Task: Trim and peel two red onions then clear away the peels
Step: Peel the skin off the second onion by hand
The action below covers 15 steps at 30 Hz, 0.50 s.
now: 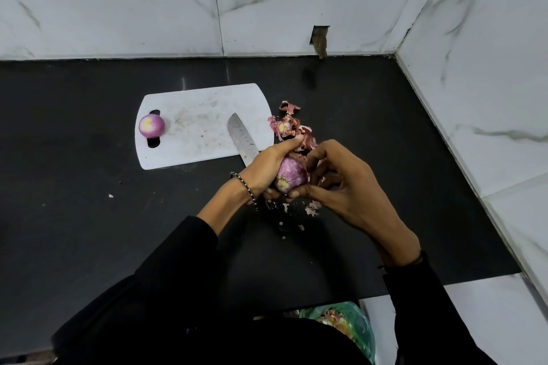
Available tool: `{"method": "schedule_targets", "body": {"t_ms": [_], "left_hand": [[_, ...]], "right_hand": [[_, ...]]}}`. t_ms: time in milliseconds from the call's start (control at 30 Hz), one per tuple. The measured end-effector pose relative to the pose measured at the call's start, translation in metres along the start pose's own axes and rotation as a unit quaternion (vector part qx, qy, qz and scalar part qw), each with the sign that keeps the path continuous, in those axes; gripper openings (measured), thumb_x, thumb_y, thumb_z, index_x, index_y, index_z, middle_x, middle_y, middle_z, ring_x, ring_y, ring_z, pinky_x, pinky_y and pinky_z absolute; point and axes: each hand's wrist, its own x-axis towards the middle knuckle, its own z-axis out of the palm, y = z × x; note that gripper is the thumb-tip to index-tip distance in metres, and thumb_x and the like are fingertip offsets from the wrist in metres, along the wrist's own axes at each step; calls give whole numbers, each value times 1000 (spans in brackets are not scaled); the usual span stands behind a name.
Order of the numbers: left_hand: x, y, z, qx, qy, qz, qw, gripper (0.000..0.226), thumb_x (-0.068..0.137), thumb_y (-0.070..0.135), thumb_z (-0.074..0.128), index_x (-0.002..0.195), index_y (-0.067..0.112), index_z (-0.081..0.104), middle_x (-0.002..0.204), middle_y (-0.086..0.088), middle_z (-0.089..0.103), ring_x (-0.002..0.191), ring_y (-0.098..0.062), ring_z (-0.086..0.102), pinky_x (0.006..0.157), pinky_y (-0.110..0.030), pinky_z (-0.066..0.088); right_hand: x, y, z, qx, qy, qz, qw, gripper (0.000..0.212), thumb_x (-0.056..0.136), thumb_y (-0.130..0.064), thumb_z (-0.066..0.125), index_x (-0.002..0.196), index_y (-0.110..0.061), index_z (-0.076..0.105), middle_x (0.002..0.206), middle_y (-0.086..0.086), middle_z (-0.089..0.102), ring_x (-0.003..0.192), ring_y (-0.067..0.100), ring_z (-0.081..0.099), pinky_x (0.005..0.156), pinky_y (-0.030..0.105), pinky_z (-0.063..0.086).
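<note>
My left hand (265, 167) grips a red onion (291, 174) above the black counter, its trimmed end facing me. My right hand (345, 187) is at the onion's right side, fingers curled and pinching at its skin. A peeled onion (151, 126) sits on the left end of the white cutting board (195, 133). A knife (241, 136) lies with its blade across the board's right edge; my hands hide most of its handle. A pile of peels (289, 126) lies just right of the board, with smaller scraps (312, 207) under my hands.
The black counter (89, 187) runs to marble-tiled walls at the back and right, forming a corner. A bin lined with a green bag (345, 324) holding scraps stands below the counter's front edge. A small white fleck (110, 195) lies on the counter at the left.
</note>
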Motion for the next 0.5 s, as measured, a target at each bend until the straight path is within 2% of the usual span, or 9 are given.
{"method": "schedule_targets", "body": {"t_ms": [133,200,333,500], "left_hand": [[1,2,3,-8,-10,6,1000,52,103,48,34,73,14,60,45,2,57,28,-9,45,31,-11,29],[1,2,3,-15,-16,5,1000,55,103,49,34,68,15,59,44,0,54,27,-10,43,30,-12,28],[4,2,2,21,-56,-32,998,77,101,59,26,45,16,56,42,-7,49,26,-13,35,33,-13,19],[7,0,2,32,-73,-54,995,78,99,62,26,48,9,53,43,-9,49,27,-14,32,34,-15,17]], "right_hand": [[1,0,-3,2,-10,-12,1000,44,76,-39,79,112,-29,56,113,-5,58,86,16,63,66,34,57],[1,0,-3,-8,-17,-12,1000,42,78,-39,77,115,-28,60,114,-7,55,88,14,62,69,33,57],[0,2,-4,-26,-29,-25,999,35,82,-36,72,112,-21,65,115,-10,51,93,13,61,73,29,57],[-5,2,-7,-25,-19,-21,999,28,80,-41,74,94,-19,63,111,-6,55,97,15,59,73,30,57]]}}
